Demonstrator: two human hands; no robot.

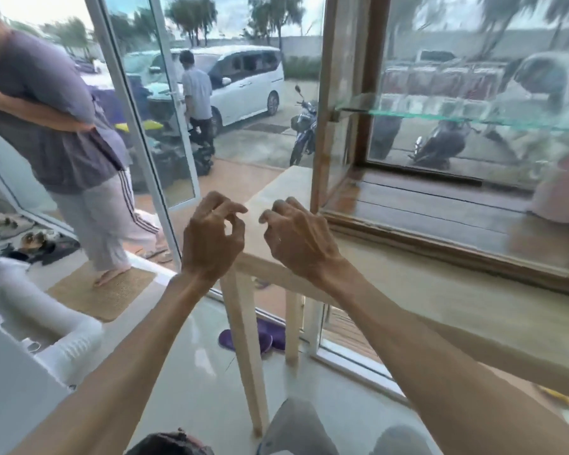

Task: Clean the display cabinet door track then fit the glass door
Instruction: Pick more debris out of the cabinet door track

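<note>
A wooden display cabinet (342, 93) stands on a pale table (440, 310) at the right, its front open toward me. The bottom door track (440, 246) runs along its front rail. Inside are a glass shelf (473, 121) and a wooden floor. No loose glass door is visible. Just left of the cabinet's front corner, my left hand (211, 238) and my right hand (296, 238) are raised side by side over the table's corner. Their fingers are loosely curled, and nothing shows in them. A pink cloth (560, 198) lies inside the cabinet at the far right.
A person (63, 126) stands at the left on a woven mat (102, 295), beside an open white-framed glass house door (165, 126). A white ribbed hose (46, 310) and shoes lie on the floor at the left. Purple slippers (247, 339) sit under the table.
</note>
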